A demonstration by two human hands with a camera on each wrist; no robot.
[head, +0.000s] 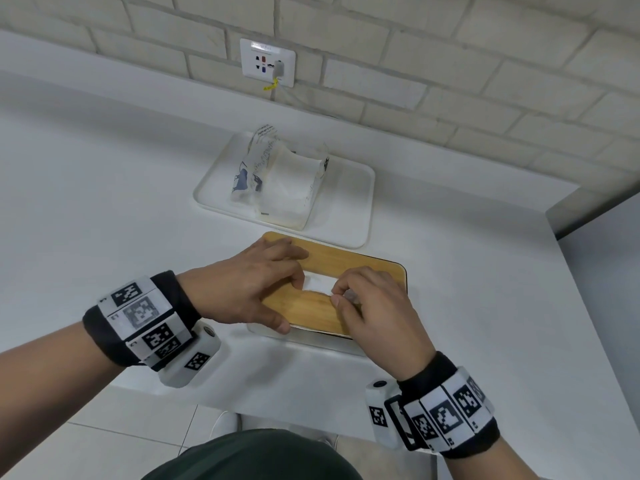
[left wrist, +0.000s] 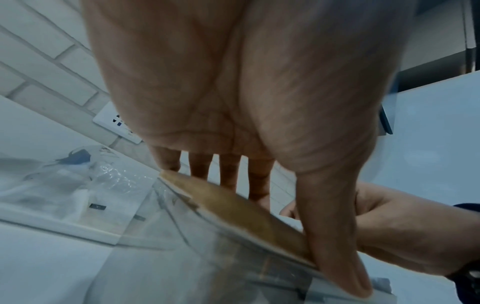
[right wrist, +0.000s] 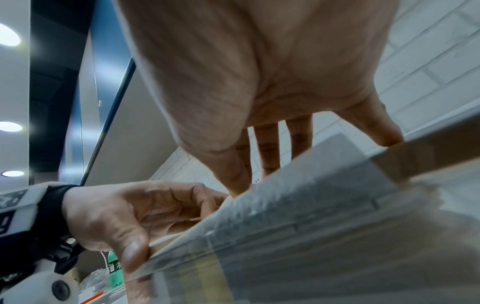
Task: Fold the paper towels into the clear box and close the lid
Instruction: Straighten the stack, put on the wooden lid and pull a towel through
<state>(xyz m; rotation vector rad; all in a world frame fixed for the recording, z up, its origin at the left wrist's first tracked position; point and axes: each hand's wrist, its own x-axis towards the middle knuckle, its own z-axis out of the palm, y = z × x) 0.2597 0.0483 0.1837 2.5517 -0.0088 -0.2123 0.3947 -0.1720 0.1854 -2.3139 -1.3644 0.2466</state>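
On the white counter [head: 104,188], close to its front edge, the clear box [head: 311,339] sits with its wooden lid [head: 349,259] laid on top; most of the box is hidden under the lid and both hands, so only a pale strip of its near wall shows in the head view, and whether the lid is fully seated cannot be told. Through the oblong slot in the lid a patch of white paper towel [head: 317,283] shows, its ends covered by fingers. The left hand [head: 242,285] spans the lid's left end, its fingers lying across the top near the slot and its thumb [left wrist: 335,236] pressed against the lid's near edge, so it grips the lid from above. The right hand [head: 374,306] is curled over the slot's right end, thumb and forefinger brought together at the paper; the head view suggests a pinch on the towel, though the contact itself is too small and blurred to confirm. The right wrist view is smeared and shows only the box wall [right wrist: 298,236] close up. Behind the box, just beyond it, a white tray [head: 346,202] holds an opened plastic wrapper [head: 252,164] with more white towels [head: 291,188] inside; the wrapper bears dark print and a blue figure, none of it legible. A wall socket [head: 267,62] with a plug and a yellow tag sits in the brick wall [head: 450,46] behind
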